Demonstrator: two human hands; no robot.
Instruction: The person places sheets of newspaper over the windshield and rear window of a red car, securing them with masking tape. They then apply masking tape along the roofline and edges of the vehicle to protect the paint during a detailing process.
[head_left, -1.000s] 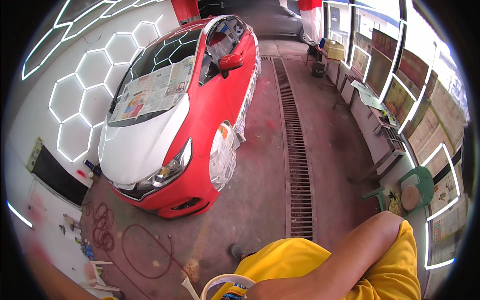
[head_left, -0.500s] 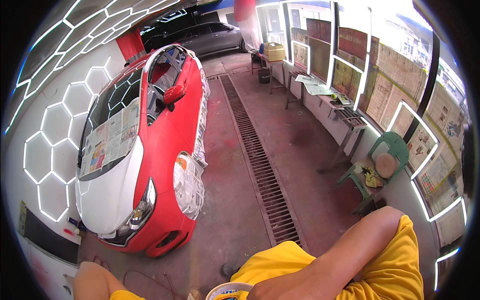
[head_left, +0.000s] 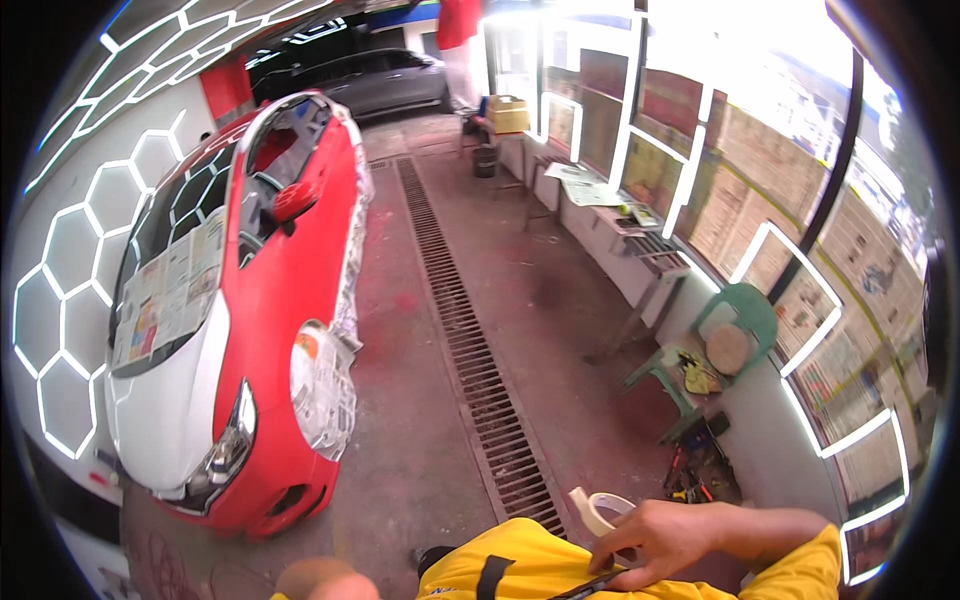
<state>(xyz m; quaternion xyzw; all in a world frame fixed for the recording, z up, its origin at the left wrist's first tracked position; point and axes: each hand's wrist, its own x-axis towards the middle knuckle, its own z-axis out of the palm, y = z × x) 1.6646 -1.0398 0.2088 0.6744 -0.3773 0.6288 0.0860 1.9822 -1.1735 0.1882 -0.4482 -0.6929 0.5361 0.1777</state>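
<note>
1. Nearest, just right of the floor grate's [head_left: 490,400] near end, the right hand [head_left: 660,542] has hold of a cream tape roll [head_left: 591,516], fingers partly curled; whether they pass through the ring is unclear. A dark slim thing [head_left: 590,587] meets the fingertips.
2. Left of the grate, the left arm [head_left: 325,581] shows low down; its fingers are hidden, so I cannot tell their state.
3. Holding the roll seems the step in hand; the next move, I judge, calls for keeping that grip steady.
4. Right of the grate, tools [head_left: 693,484] lie beside a green chair [head_left: 755,312] bearing a round cushion [head_left: 727,348]; these could hinder footing there.
5. Left of it stands a red-and-white car [head_left: 290,255], newspaper [head_left: 172,290] over its windscreen.
6. Beyond its far end, a grey car [head_left: 375,82].
</note>
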